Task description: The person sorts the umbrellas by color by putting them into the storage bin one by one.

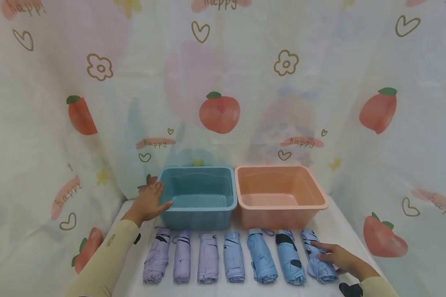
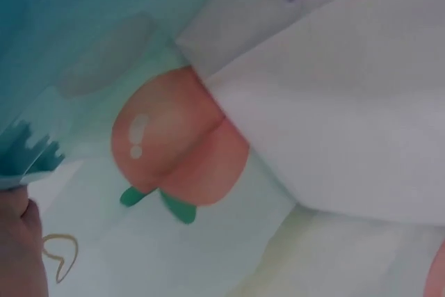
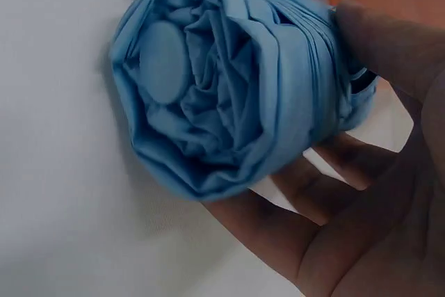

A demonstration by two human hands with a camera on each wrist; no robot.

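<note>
Our left hand [image 1: 149, 203] rests with straight fingers on the left rim of the teal bin [image 1: 198, 197], beside the peach bin [image 1: 278, 194]. Seven folded umbrellas lie in a row before them; our right hand [image 1: 336, 256] curls around the rightmost blue umbrella [image 1: 319, 260]. We judge its loose folds could unroll if gripped slackly. Only the right wrist view shows its round cap [image 3: 162, 60]; the left wrist view shows mostly curtain [image 2: 181, 144].

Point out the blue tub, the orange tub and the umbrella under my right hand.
blue tub [image 1: 198, 227]: head view, front outer wall.
orange tub [image 1: 275, 218]: head view, front outer wall.
light blue folded umbrella [image 3: 222, 74]: right wrist view, bunched fabric at its end.
</note>
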